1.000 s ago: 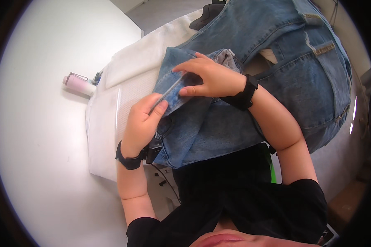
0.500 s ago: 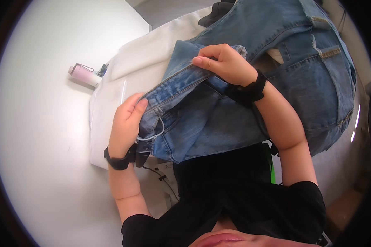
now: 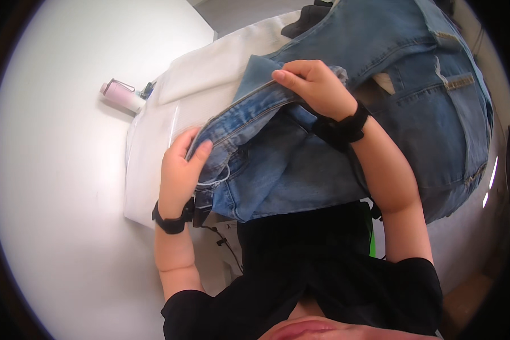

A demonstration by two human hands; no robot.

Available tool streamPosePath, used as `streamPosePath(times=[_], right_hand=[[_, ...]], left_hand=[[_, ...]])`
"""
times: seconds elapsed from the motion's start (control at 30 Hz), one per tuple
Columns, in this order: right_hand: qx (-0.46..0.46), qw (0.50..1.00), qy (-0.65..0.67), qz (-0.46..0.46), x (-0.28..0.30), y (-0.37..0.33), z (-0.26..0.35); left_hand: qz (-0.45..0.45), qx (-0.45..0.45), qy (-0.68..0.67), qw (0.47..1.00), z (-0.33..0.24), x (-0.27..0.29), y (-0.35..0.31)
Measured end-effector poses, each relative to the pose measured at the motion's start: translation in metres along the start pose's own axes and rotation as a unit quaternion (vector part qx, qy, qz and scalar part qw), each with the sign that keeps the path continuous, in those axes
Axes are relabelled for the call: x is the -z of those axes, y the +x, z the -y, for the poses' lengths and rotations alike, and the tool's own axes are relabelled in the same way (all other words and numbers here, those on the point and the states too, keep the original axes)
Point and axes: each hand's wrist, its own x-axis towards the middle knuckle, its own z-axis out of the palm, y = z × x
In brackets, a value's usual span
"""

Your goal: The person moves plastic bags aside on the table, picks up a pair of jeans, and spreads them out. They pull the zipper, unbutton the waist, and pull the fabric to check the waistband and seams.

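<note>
A pair of blue jeans (image 3: pixel 266 170) lies in front of me, its faded waistband (image 3: pixel 241 120) raised and stretched between my hands. At the waistband's left end, my left hand (image 3: pixel 180 167) is closed with the thumb on top and the fingers behind the cloth. My right hand (image 3: pixel 323 93) pinches the far right end between thumb and bent fingers; part of its grip is hidden. The band bows upward a little between them. Beside my left hand, a thin pale cord (image 3: pixel 224 178) loops out from the jeans. Both my wrists wear black straps.
More denim (image 3: pixel 419 136), with seams and frayed edges showing, is heaped on the right. White wrapped packages (image 3: pixel 209 65) lie beyond the waistband. A pink and white bottle (image 3: pixel 122 96) lies on the white table (image 3: pixel 56 198) to the left. Something black (image 3: pixel 306 21) sits at the far edge.
My left hand has shifted slightly right and its thumb has slid along the band. The waistband is slacker and more curved. My right hand keeps its hold.
</note>
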Motion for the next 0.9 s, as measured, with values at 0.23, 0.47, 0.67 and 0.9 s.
streamPosePath(times=[0.23, 0.47, 0.67, 0.9], right_hand=[[-0.028, 0.998, 0.018, -0.050, -0.005, -0.001, -0.002], [-0.031, 0.999, -0.008, -0.022, -0.003, 0.001, 0.000], [0.207, 0.974, -0.095, -0.006, -0.013, -0.002, 0.011], [0.192, 0.970, -0.139, 0.062, -0.026, -0.008, 0.004]], left_hand=[[-0.117, -0.021, 0.084, 0.989, 0.029, 0.015, -0.040], [-0.139, -0.020, -0.206, 0.968, 0.037, 0.005, -0.041], [-0.146, -0.035, -0.223, 0.963, 0.037, -0.002, -0.036], [-0.143, -0.035, -0.176, 0.973, 0.044, -0.004, -0.036]])
